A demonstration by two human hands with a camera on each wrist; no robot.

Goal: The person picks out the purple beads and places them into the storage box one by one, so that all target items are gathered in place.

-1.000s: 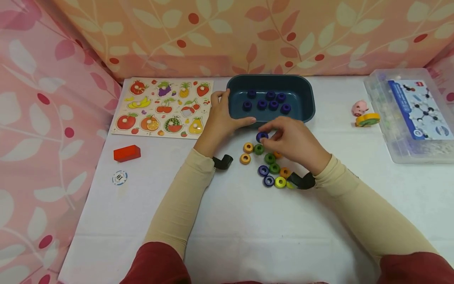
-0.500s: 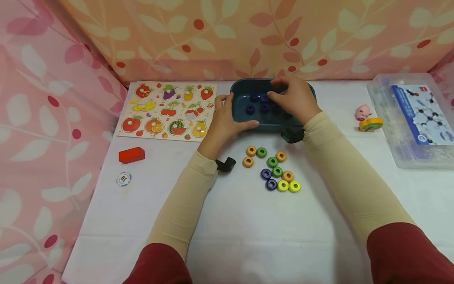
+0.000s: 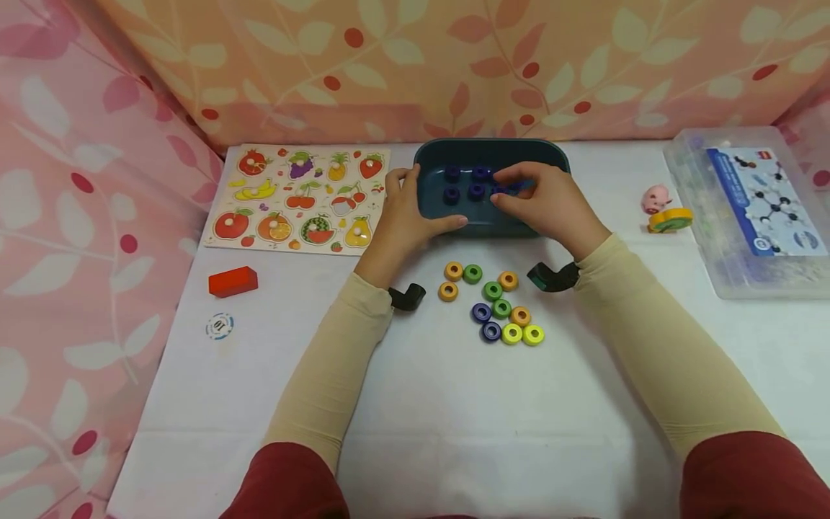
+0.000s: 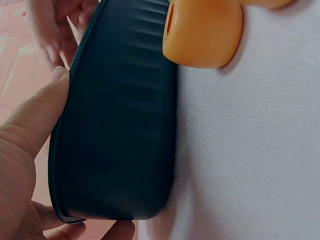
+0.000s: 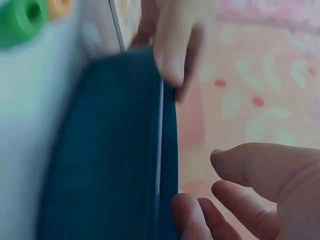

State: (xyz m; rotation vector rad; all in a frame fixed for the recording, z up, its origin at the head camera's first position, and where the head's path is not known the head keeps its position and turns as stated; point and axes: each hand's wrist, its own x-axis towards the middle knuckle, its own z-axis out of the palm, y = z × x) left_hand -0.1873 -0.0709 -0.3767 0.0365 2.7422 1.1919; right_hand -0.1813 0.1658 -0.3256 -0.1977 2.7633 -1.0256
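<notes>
My left hand (image 3: 405,220) grips the left end of a dark teal plastic tub (image 3: 483,229), thumb along its near rim and fingers round the end wall, as the left wrist view also shows. My right hand (image 3: 547,202) is over the tub's right half; in the right wrist view its thumb and fingertips are apart with nothing between them. Several dark blue rings (image 3: 476,192) sit on the tub floor, some partly hidden by that hand. In front of the tub lie loose rings: orange (image 3: 448,291), green (image 3: 493,290), dark blue (image 3: 481,312) and yellow (image 3: 533,335).
Left of the tub lies a fruit peg puzzle (image 3: 292,194), with a red block (image 3: 233,281) and a round 10 chip (image 3: 220,326) nearer. To the right are a pink pig figure (image 3: 657,198), a yellow-green toy piece (image 3: 671,220) and a clear plastic case (image 3: 707,267).
My right hand lifted a dark blue ring from the table, carried it into the tub and let go; its fingers have since come slightly nearer. The left hand stays on the tub.
</notes>
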